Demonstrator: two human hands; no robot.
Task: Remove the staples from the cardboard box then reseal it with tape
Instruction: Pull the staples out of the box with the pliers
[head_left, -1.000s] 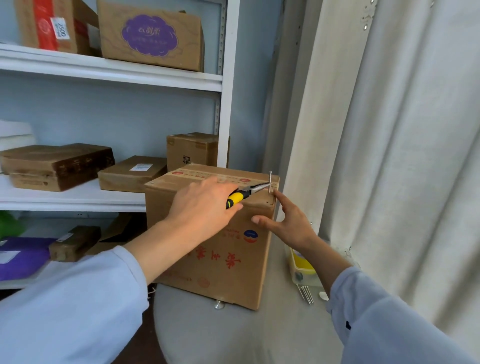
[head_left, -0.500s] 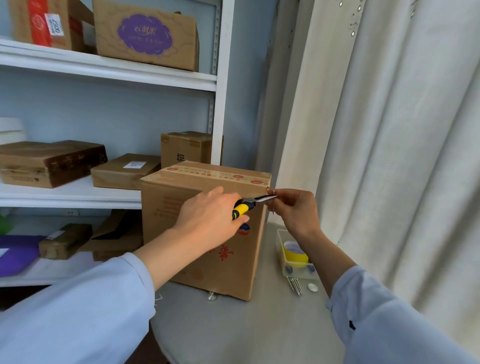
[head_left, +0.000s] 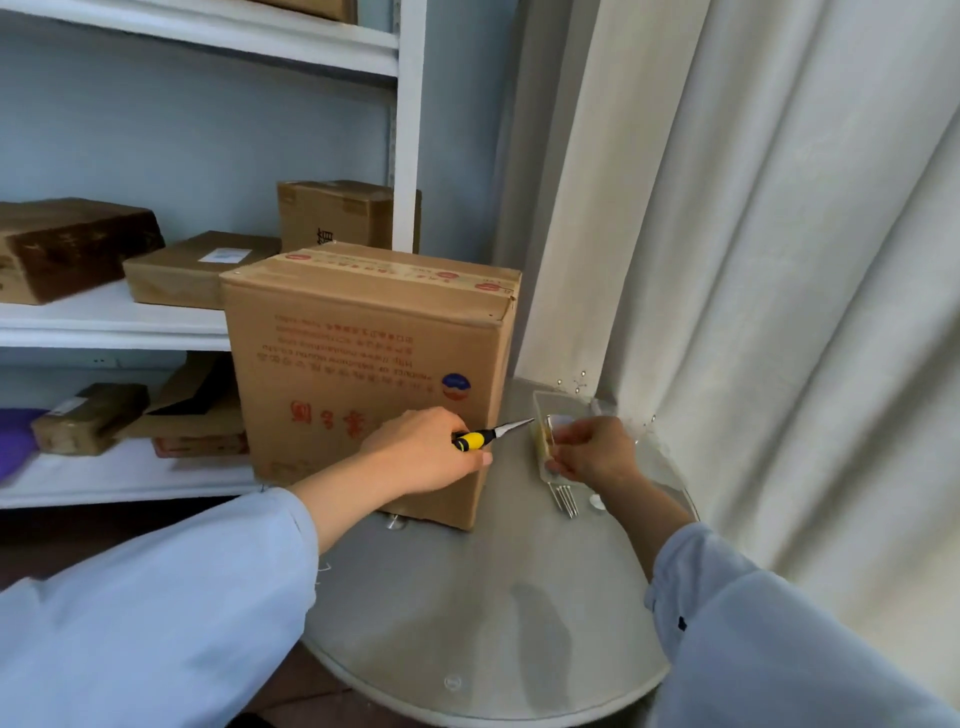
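The fingers (head_left: 470, 457) of the left hand (head_left: 421, 452) are curled round a pair of pliers (head_left: 488, 435) with a yellow-and-black handle, whose narrow metal tip is pointed rightward toward a clear plastic tray (head_left: 543, 431). The fingers of the right hand (head_left: 597, 449) are curled over the tray's near end; whether something small is pinched in them cannot be told. A yellow item is seen through the tray wall, too blurred to name. Just in front of the tray a few loose staples (head_left: 565, 499) are laid on the tabletop (head_left: 493, 613), with a small pale disc (head_left: 596, 501) beside them.

The cardboard box (head_left: 363, 374) is stood upright on the tabletop, just left of the tray and behind the left hand. Its top seam is covered by tape printed with red ovals. Its front face is printed upside down — large red Chinese characters low down, smaller red lines above them of which "PRODUCE OF" can partly be made out, and a round blue-and-red logo near the right edge.

Light blue sleeves (head_left: 156, 613) are worn on both arms. A white shelf unit (head_left: 408, 156) with several brown parcels is seen at the left — one parcel (head_left: 202, 267) bears a white label, unreadable. A pale curtain (head_left: 753, 260) is hung at the right.
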